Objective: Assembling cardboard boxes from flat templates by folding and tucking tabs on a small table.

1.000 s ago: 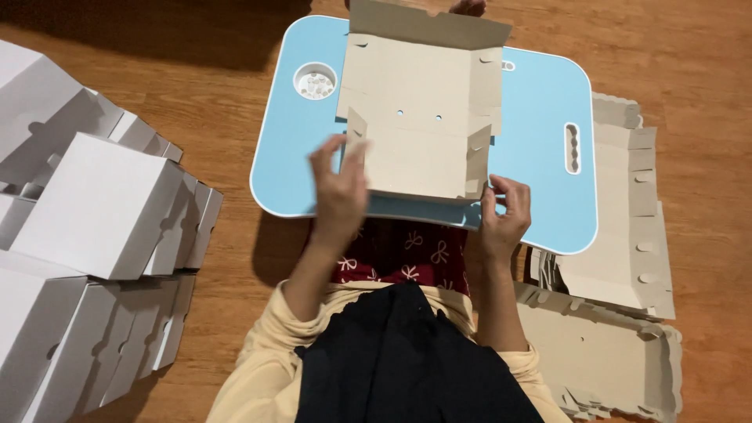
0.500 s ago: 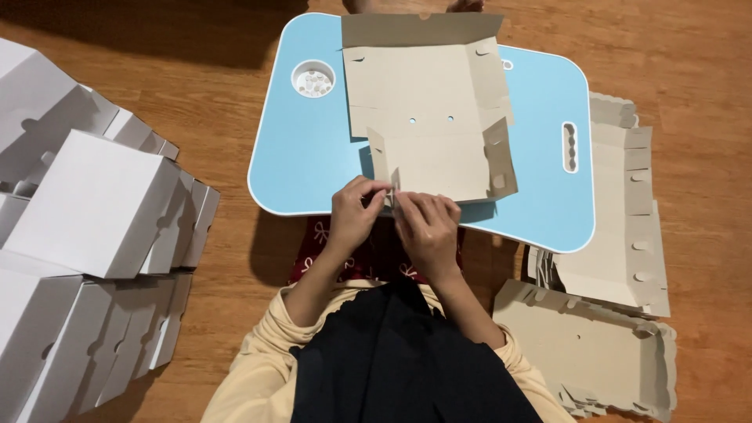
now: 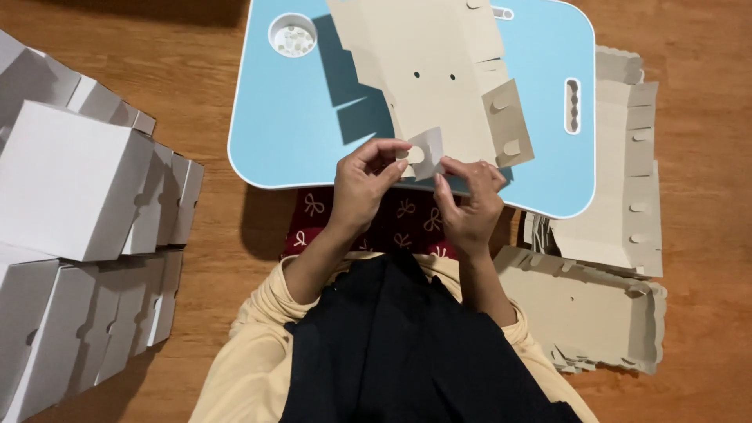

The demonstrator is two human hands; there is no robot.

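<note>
**Carton blank pinched at its near flap, over a blue bench**

Carton (image 3: 427,74), a flat brown cardboard blank with cut flaps and small holes, lies tilted across the blue bench (image 3: 290,133), its far edge running out of view at the top. Its near corner flap (image 3: 427,153) hangs past the bench's front edge, and both hands meet there. The left hand (image 3: 362,182) has thumb and fingertips closed on the flap's left side; the right hand (image 3: 470,202) grips the flap's right side from below, fingers curled up against it. The hands sit close together, almost touching, both clamped on that one flap. Another flap (image 3: 511,125) with rounded notches stands folded up just right of the hands.

A round cup recess (image 3: 293,35) holding small pale pieces is sunk in the bench's far left corner, left of the carton. A slotted handle cutout (image 3: 573,105) is near the bench's right edge. Under the bench's front edge, a dark red cloth (image 3: 313,215) with pale bow marks shows over the person's lap.

Right of the bench, on the wooden floor (image 3: 705,157), lies a stack of unfolded brown blanks (image 3: 627,196), and nearer the person a second stack (image 3: 587,313). Well left of the bench, white folded boxes (image 3: 74,184) are piled on the floor.
</note>
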